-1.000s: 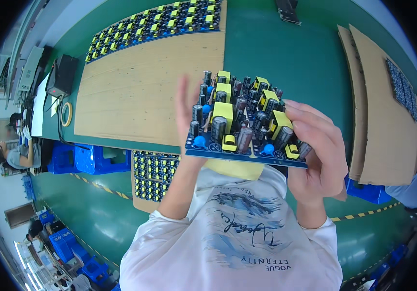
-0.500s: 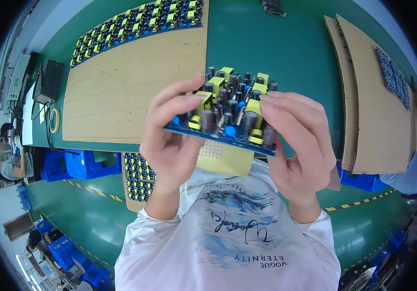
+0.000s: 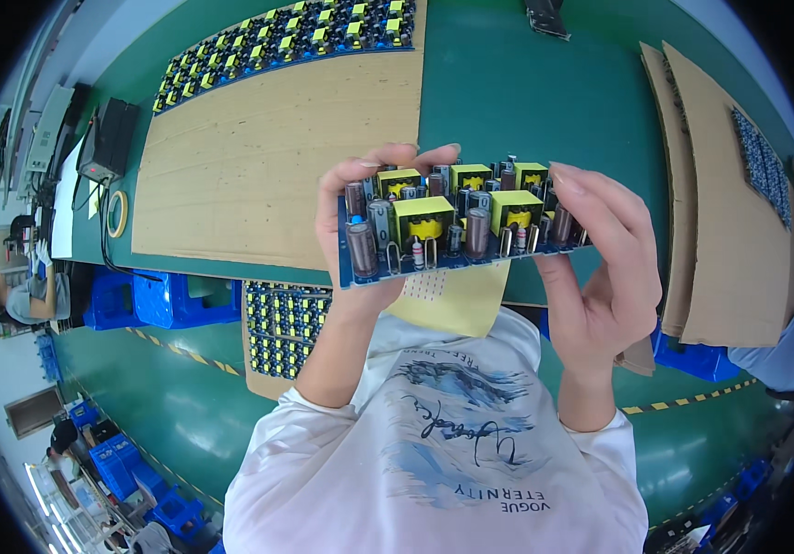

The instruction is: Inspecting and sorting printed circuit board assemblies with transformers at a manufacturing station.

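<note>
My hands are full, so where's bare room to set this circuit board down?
On the cardboard sheet, nearer you than the rows of circuit boards; or the green tabletop between that sheet and the cardboard pieces at right. Crowded: the sheet's far strip, and the table's left end around the black box.

Boards (image 3: pixel 286 44): on the cardboard (image 3: pixel 267 171), along its far edge
Tape (image 3: pixel 118 227): on the table (image 3: pixel 526 102), by the cardboard's left edge
Box (image 3: pixel 110 138): just behind the tape
</note>
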Demonstrator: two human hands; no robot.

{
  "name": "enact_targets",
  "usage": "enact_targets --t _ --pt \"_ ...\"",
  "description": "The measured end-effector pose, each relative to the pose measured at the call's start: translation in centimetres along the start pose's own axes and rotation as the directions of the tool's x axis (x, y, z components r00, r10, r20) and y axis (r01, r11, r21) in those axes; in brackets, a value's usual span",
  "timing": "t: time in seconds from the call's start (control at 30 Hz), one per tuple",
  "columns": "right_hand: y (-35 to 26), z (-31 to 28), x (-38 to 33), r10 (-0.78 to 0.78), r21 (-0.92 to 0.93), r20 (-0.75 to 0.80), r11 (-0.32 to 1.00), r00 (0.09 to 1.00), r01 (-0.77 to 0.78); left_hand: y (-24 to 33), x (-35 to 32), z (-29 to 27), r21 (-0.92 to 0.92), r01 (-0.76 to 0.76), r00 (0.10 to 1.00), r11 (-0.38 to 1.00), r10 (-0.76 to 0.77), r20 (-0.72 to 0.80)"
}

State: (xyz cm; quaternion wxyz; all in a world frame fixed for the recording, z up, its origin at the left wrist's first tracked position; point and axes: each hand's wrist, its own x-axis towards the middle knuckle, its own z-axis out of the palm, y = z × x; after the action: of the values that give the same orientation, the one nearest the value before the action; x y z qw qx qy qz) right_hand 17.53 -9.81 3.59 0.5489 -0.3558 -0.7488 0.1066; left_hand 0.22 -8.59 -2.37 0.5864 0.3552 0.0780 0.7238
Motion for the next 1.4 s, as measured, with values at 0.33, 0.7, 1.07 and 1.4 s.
enact_targets --t 0.33,0.7,1.07,1.4 --pt "-0.2 0.1 0.3 0.000 0.025 -0.038 1.000 0.999 0.001 -0.5 -0.4 0.0 0.077 0.044 0.999 0.996 -0.045 0.016" --pt "-0.3 0.2 0.3 0.013 0.107 -0.068 0.994 0.998 -0.005 -0.2 -0.4 -0.6 -0.080 0.089 0.996 0.993 -0.089 0.003" --pt "0.1 0.1 -0.2 0.029 0.197 -0.104 0.980 0.994 -0.008 -0.1 0.3 -1.6 -0.217 0.032 0.988 0.976 0.003 0.157" --pt "-0.1 0.3 -1.3 -0.077 0.082 -0.183 0.992 0.980 0.093 0.2 0.6 -0.4 -0.265 0.038 0.998 0.963 -0.051 -0.044"
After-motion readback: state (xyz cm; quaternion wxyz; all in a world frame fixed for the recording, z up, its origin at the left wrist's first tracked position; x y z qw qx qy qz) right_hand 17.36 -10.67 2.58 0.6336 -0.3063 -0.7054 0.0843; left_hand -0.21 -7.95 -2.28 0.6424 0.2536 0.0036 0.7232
